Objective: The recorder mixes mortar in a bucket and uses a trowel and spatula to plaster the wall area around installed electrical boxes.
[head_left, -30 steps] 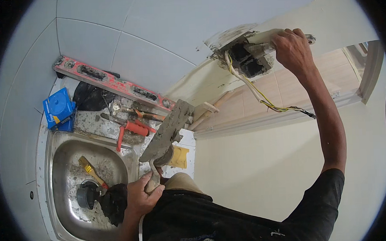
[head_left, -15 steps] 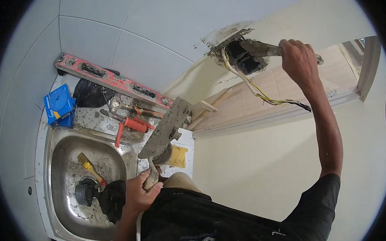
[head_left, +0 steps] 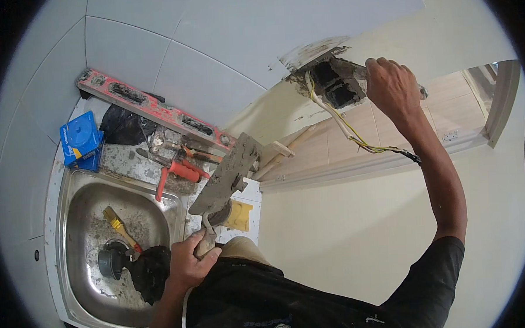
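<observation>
My left hand (head_left: 191, 264) is closed round the handle of a plastering trowel (head_left: 223, 177), its flat blade coated with grey mortar and held up over the counter. My right hand (head_left: 393, 89) grips a trowel (head_left: 352, 70) by its handle, fingers wrapped round it. The blade, smeared grey, lies against the right side of a recessed wall box (head_left: 334, 83); its tip is hard to tell from the mortar. Wet mortar rings that opening. White and yellow-green wires (head_left: 347, 128) come out of the box and hang down to the right, ending in black tape near my right forearm.
A steel sink (head_left: 66, 231) at left holds a paintbrush (head_left: 119, 226) and a grey drain fitting (head_left: 110, 261). On the counter lie a red spirit level (head_left: 154, 107), red-handled pliers (head_left: 181, 170), blue boxes (head_left: 81, 139), a black plastic bag (head_left: 123, 126) and a yellow object (head_left: 238, 216).
My right hand has moved a little left and down, bringing its trowel closer along the right edge of the wall box. My left hand and its trowel stay almost where they were.
</observation>
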### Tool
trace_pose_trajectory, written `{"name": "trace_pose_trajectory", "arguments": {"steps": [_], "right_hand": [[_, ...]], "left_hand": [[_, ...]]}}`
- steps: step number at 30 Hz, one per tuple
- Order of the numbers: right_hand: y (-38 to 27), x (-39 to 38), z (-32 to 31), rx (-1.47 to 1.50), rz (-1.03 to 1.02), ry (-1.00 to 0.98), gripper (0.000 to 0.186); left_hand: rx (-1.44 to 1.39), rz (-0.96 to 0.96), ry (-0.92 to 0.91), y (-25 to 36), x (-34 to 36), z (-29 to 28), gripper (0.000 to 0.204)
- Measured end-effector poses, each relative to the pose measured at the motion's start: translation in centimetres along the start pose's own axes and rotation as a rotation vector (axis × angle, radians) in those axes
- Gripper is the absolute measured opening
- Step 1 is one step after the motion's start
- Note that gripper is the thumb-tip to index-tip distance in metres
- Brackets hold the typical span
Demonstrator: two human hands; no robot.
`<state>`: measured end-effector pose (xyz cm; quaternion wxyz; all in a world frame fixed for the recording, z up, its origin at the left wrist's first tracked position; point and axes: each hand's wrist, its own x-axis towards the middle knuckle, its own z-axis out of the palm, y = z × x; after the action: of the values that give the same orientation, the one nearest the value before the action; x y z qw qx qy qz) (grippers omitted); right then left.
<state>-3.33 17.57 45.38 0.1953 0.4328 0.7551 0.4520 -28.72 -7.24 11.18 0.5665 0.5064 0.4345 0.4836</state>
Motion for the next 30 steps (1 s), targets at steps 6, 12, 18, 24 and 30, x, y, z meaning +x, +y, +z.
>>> {"name": "trace_pose_trajectory", "arguments": {"steps": [6,12,18,24,30], "right_hand": [[0.8,-0.5,-1.7,-0.034,0.031,0.014,0.003],[1.7,1.8,-1.4,0.031,-0.102,-0.042,0.005],[2.1,3.6,0.8,0.036,-0.154,0.002,0.006],[1.6,3.4,1.5,0.005,-0.097,0.13,0.01],[2.3,1.9,1.9,0.023,-0.012,0.192,0.007]], "left_hand": [[0.004,-0.022,-0.012,0.5,0.1,-0.6,0.045],[-0.009,0.008,0.023,-1.0,0.0,-0.2,0.044],[-0.042,-0.046,-0.032,-0.4,0.4,-0.5,0.045],[-0.061,-0.113,-0.017,-0.4,0.9,-0.3,0.047],[0.009,-0.114,-0.033,-0.1,0.9,-0.5,0.049]]}}
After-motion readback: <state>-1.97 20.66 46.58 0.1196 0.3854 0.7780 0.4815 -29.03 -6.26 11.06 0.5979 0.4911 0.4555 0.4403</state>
